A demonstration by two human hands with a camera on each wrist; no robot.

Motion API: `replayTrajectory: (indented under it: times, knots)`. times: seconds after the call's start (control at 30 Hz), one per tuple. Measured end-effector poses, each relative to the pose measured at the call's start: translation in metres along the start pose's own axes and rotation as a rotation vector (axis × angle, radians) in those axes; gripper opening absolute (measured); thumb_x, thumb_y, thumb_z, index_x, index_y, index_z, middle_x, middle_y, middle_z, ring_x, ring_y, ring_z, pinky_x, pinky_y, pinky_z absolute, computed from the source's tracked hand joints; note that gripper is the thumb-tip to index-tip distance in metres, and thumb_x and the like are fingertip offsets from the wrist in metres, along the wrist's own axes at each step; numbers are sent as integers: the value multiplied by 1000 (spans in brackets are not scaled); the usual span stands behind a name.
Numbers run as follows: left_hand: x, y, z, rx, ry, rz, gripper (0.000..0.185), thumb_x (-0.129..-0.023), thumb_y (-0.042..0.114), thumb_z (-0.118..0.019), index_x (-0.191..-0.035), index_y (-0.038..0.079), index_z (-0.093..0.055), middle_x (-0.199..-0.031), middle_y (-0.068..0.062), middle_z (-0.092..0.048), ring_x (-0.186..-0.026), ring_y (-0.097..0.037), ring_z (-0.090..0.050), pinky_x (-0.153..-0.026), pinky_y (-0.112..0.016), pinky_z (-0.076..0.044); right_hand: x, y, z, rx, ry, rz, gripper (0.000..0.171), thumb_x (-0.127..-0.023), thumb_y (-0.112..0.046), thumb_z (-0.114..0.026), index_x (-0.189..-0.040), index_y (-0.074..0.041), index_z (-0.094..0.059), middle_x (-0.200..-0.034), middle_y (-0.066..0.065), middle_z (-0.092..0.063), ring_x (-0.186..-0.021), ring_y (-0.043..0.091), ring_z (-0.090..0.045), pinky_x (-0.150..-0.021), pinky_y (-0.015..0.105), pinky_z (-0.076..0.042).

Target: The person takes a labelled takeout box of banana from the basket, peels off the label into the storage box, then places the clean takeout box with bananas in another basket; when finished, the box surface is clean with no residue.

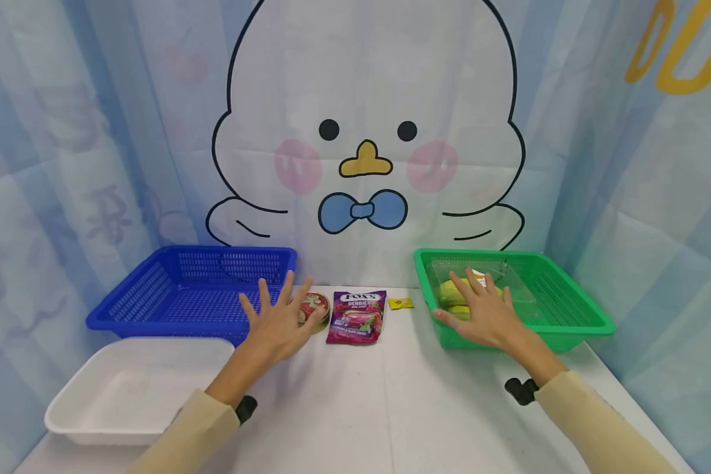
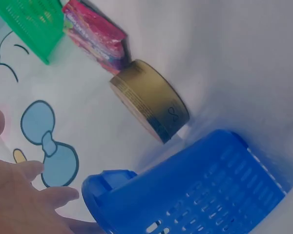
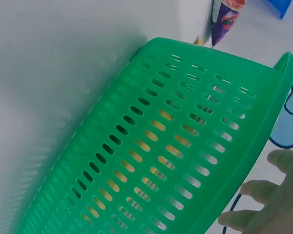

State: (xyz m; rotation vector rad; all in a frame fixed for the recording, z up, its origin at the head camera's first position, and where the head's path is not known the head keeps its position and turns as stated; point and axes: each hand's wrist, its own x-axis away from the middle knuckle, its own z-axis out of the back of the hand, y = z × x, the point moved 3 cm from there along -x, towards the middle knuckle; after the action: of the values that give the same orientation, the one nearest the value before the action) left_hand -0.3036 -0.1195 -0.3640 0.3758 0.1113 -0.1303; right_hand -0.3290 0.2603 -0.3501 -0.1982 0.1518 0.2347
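My left hand (image 1: 280, 327) hovers with spread fingers near the right end of the blue basket (image 1: 124, 296), holding nothing. Partly behind it stands a round tin (image 1: 315, 304), whose gold side shows in the left wrist view. A purple and red Fox's Berries candy bag (image 1: 357, 317) lies beside the tin. To its right is a small yellow packet (image 1: 400, 303). My right hand (image 1: 484, 315), fingers also spread, is over the near left side of the green basket (image 1: 575, 309). Inside that basket sits a clear plastic box (image 1: 518, 289) with yellow items (image 1: 452, 293), partly hidden by the hand.
A white tray (image 1: 95, 395) stands at the left front, before the blue basket. The white table (image 1: 355, 408) is bounded by curtains at the back and both sides; the back curtain (image 1: 367, 79) carries a cartoon bird.
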Motion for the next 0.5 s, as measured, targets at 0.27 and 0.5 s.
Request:
replayTrajectory:
  times: [0.27,0.5]
  knots:
    - [1,7,-5,2,12,1,79,-105,66,-41,-171,32,-14,-180,-15,0,-158,-62,14,-118,-84,18,-7,9,7,-7,-10,-19,97,-99,-76,-48,-171,-17,-19,-176,27,-13,-158,64,-6,-118,89,-6]
    - [1,15,-12,26,20,-8,79,-105,63,-45,-171,30,-18,-180,-16,-4,-159,-61,13,-119,-84,17,-14,18,16,23,-19,-43,96,-101,-73,-47,-171,-15,-18,-175,30,-12,-155,68,-7,-117,90,-9]
